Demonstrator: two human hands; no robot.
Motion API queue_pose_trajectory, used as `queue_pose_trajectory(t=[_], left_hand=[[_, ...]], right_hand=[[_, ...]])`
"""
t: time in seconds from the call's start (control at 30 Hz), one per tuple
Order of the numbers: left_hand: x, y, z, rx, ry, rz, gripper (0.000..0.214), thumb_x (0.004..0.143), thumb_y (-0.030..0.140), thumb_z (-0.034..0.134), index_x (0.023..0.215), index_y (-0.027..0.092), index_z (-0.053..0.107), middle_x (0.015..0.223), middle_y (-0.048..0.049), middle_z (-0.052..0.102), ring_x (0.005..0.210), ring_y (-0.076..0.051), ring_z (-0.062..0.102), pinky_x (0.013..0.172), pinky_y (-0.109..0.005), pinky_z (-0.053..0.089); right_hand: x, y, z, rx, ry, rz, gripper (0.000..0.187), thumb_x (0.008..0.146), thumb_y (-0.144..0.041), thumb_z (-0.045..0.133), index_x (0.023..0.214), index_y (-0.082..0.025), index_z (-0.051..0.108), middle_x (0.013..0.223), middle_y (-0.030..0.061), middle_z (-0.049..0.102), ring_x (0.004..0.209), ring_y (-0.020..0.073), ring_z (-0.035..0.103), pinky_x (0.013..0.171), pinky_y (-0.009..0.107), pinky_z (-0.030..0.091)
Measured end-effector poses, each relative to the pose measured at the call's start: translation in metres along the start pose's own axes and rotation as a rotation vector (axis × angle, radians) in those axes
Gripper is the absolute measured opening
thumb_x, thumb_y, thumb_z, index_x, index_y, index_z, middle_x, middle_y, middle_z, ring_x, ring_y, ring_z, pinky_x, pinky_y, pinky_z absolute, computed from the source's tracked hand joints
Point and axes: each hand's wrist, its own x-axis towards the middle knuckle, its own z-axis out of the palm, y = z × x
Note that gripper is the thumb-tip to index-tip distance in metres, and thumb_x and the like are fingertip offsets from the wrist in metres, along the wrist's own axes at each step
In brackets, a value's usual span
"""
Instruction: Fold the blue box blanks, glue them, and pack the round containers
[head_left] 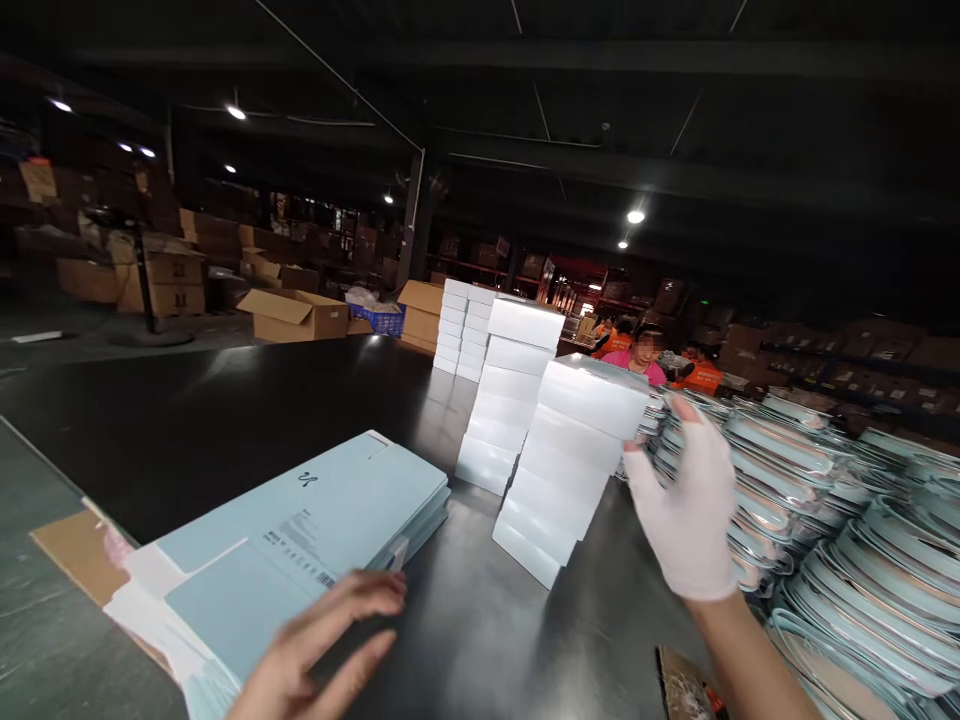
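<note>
My left hand (319, 645) is bare and lies open with its fingers on the near edge of a stack of flat light-blue carton blanks (300, 545) on the dark table (225, 420). My right hand (686, 505) wears a white glove and hangs open in the air, holding nothing. It is just right of the nearest stack of white boxes (570, 465) and in front of piles of shiny packed items (817, 520).
Two more stacks of white boxes (510, 395) (465, 328) stand further back. A brown cardboard sheet (79, 550) lies under the blanks at the left. People in pink and orange (645, 360) work behind the stacks. Cardboard cartons (292, 315) fill the floor beyond.
</note>
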Motion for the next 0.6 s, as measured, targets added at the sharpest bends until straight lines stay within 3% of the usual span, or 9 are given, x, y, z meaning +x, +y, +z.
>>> queue_pose_trajectory(t=[0.03, 0.07, 0.13, 0.2, 0.27, 0.37, 0.5, 0.6], left_hand=[[0.011, 0.0, -0.012, 0.046, -0.013, -0.022, 0.017, 0.097, 0.042, 0.065, 0.112, 0.039, 0.071, 0.118, -0.0007, 0.076, 0.111, -0.025, 0.073, 0.096, -0.028, 0.058], [0.026, -0.001, -0.023, 0.077, 0.064, -0.065, 0.022, 0.095, 0.046, 0.066, 0.115, 0.038, 0.07, 0.122, -0.0018, 0.075, 0.117, -0.027, 0.071, 0.1, -0.032, 0.057], [0.065, -0.007, -0.038, 0.02, 0.152, -0.162, 0.038, 0.089, 0.059, 0.067, 0.114, 0.031, 0.066, 0.128, -0.0066, 0.071, 0.127, -0.032, 0.065, 0.111, -0.043, 0.051], [0.113, -0.019, -0.039, -0.038, 0.103, -0.232, 0.051, 0.088, 0.063, 0.064, 0.122, 0.027, 0.056, 0.138, -0.011, 0.065, 0.137, -0.034, 0.056, 0.116, -0.049, 0.046], [0.161, -0.039, -0.029, -0.015, 0.027, -0.286, 0.054, 0.089, 0.053, 0.069, 0.131, 0.023, 0.053, 0.144, -0.0143, 0.062, 0.14, -0.034, 0.053, 0.118, -0.052, 0.043], [0.219, -0.081, -0.001, 0.054, -0.112, -0.39, 0.047, 0.094, 0.034, 0.073, 0.136, 0.018, 0.059, 0.149, -0.0137, 0.056, 0.137, -0.036, 0.054, 0.112, -0.061, 0.045], [0.268, -0.135, 0.036, 0.078, -0.269, -0.482, 0.041, 0.097, 0.031, 0.072, 0.135, 0.02, 0.061, 0.145, -0.0107, 0.06, 0.128, -0.034, 0.061, 0.106, -0.058, 0.051], [0.296, -0.164, 0.055, 0.021, -0.366, -0.47, 0.043, 0.097, 0.032, 0.071, 0.137, 0.021, 0.06, 0.147, -0.0113, 0.058, 0.13, -0.034, 0.06, 0.107, -0.058, 0.05]], right_hand=[[-0.016, 0.008, -0.002, 0.14, 0.038, 0.149, 0.064, 0.087, -0.048, 0.063, 0.142, -0.019, 0.049, 0.146, 0.0162, 0.058, 0.139, 0.0339, 0.051, 0.118, 0.054, 0.036], [-0.034, 0.017, 0.0, 0.248, 0.028, 0.323, 0.069, 0.085, -0.053, 0.064, 0.144, -0.022, 0.046, 0.147, 0.0148, 0.056, 0.139, 0.0332, 0.051, 0.12, 0.053, 0.035], [-0.074, 0.036, 0.013, 0.366, -0.087, 0.627, 0.084, 0.077, -0.061, 0.064, 0.148, -0.022, 0.039, 0.148, 0.0171, 0.055, 0.136, 0.0354, 0.055, 0.116, 0.055, 0.041], [-0.116, 0.05, 0.035, 0.384, -0.233, 0.822, 0.1, 0.068, -0.066, 0.065, 0.149, -0.015, 0.039, 0.145, 0.0237, 0.058, 0.135, 0.0406, 0.057, 0.112, 0.056, 0.046], [-0.152, 0.057, 0.06, 0.394, -0.349, 0.968, 0.109, 0.059, -0.066, 0.069, 0.15, -0.013, 0.04, 0.148, 0.0252, 0.057, 0.14, 0.042, 0.053, 0.116, 0.053, 0.044], [-0.189, 0.06, 0.095, 0.429, -0.432, 1.068, 0.113, 0.054, -0.061, 0.072, 0.15, -0.014, 0.04, 0.145, 0.021, 0.062, 0.138, 0.0394, 0.056, 0.118, 0.047, 0.043], [-0.21, 0.071, 0.128, 0.469, -0.425, 1.084, 0.111, 0.055, -0.055, 0.069, 0.151, -0.011, 0.034, 0.131, 0.0205, 0.071, 0.12, 0.0373, 0.07, 0.109, 0.046, 0.052], [-0.214, 0.091, 0.141, 0.471, -0.409, 1.07, 0.097, 0.054, -0.05, 0.074, 0.142, -0.02, 0.045, 0.105, 0.0126, 0.081, 0.1, 0.0378, 0.077, 0.096, 0.048, 0.059]])
